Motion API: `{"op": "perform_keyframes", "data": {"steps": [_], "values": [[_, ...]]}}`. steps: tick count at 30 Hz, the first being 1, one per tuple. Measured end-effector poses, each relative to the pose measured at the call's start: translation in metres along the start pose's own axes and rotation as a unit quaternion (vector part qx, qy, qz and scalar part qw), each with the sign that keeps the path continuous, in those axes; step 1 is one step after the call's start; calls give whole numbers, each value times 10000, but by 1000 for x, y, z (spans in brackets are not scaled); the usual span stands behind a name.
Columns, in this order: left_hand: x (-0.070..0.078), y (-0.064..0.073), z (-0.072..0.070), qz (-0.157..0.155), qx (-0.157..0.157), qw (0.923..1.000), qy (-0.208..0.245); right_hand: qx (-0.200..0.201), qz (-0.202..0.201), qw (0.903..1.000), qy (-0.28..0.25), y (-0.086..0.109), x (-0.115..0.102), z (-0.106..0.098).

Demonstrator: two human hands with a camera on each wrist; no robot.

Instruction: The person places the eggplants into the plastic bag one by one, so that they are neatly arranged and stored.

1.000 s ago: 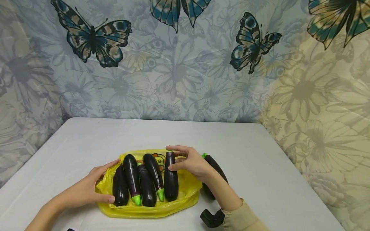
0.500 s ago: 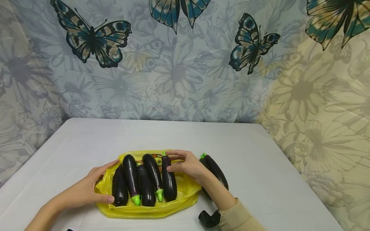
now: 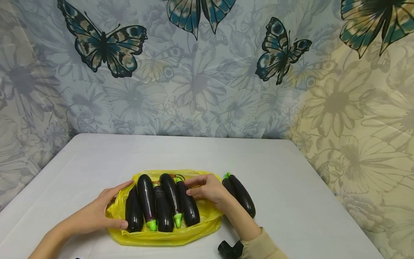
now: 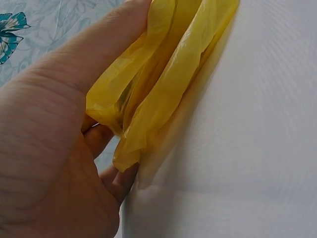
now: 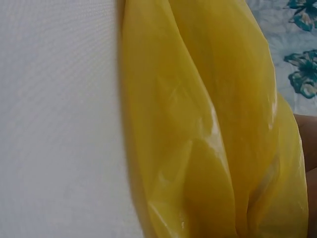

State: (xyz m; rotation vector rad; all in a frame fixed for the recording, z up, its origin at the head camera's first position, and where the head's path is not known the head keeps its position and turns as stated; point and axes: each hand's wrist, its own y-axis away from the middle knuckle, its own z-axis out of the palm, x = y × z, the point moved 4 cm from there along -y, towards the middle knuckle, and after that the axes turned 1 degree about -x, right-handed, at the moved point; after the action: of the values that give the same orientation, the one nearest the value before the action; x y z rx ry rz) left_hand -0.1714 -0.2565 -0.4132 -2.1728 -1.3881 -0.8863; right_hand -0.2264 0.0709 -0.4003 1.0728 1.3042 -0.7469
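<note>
In the head view, a yellow plastic bag (image 3: 207, 212) lies spread on the table with several dark eggplants in a row on it. The left hand (image 3: 97, 212) holds the bag's left side. Its thumb reaches in to the leftmost eggplant (image 3: 134, 210), and the left wrist view shows fingers behind the bag's folds (image 4: 163, 94). At the row's right end, fingertips and thumb of the right hand (image 3: 208, 189) touch the upper part of the rightmost eggplant (image 3: 190, 207), which leans with its green stem up and left. In the right wrist view the yellow bag (image 5: 198, 124) hides most of this hand.
Two more eggplants (image 3: 240, 196) lie on the white table (image 3: 284, 216) right of the bag, beyond the right forearm. A curved black object (image 3: 229, 249) sits near the right sleeve, partly covered. A butterfly-print cloth (image 3: 194, 86) hangs behind the table.
The rightmost eggplant's stem end has shifted left and nearer, so it now tilts against its neighbour. The right hand has moved slightly nearer, its grip loosened. The left hand stays put.
</note>
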Motion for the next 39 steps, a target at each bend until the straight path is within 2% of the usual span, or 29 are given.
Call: {"op": "perform_keyframes", "data": {"steps": [21, 32, 39], "values": [[-2, 3, 2, -1, 38, 10000, -25, 60, 79, 10000, 3, 1, 3, 0], [0, 0, 1, -32, -109, 9999, 61, 43, 89, 9999, -89, 0, 4, -1], [2, 1, 1, -5, -94, 9999, 70, 44, 44, 10000, -46, 0, 4, -2]]}}
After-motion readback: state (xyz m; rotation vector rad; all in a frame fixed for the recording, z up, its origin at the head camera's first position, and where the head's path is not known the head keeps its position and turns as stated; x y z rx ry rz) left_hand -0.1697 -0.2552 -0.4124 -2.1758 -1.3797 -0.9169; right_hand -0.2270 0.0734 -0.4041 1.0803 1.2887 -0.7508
